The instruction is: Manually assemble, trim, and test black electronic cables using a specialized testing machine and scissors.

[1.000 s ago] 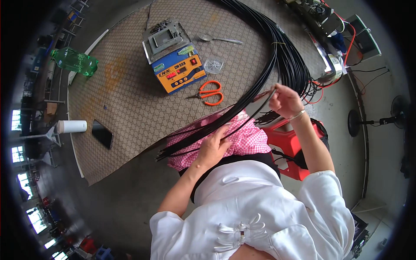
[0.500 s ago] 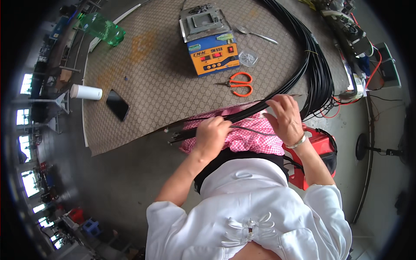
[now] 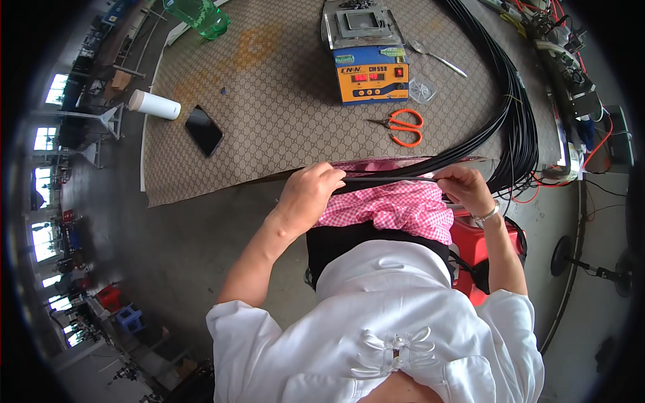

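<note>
At the table's near edge, several black cables (image 3: pixel 393 180) run roughly straight between my two hands. My left hand (image 3: pixel 312 193) is closed around them at their left end; its fingers hide the tips. On the other side, my right hand (image 3: pixel 465 188) pinches the cables between thumb and fingers. Beyond it the long cable bundle (image 3: pixel 516 121) curves up and away along the right of the table and hangs over the edge. A pink checked cloth (image 3: pixel 396 208) lies across my lap below the cables.
On the patterned table (image 3: pixel 282 121) are orange-handled scissors (image 3: pixel 406 127), a blue and orange solder pot (image 3: pixel 373 84), a spoon (image 3: pixel 440 59), a small clear plastic piece (image 3: pixel 422 88), a phone (image 3: pixel 203 131), a white cup (image 3: pixel 156 105) and a green bottle (image 3: pixel 200 17). A red stool (image 3: pixel 470 235) stands at my right.
My right hand has gone from open, fingers spread, to pinching the cables. My left hand has moved left along them, and their ends no longer show. The view has shifted.
</note>
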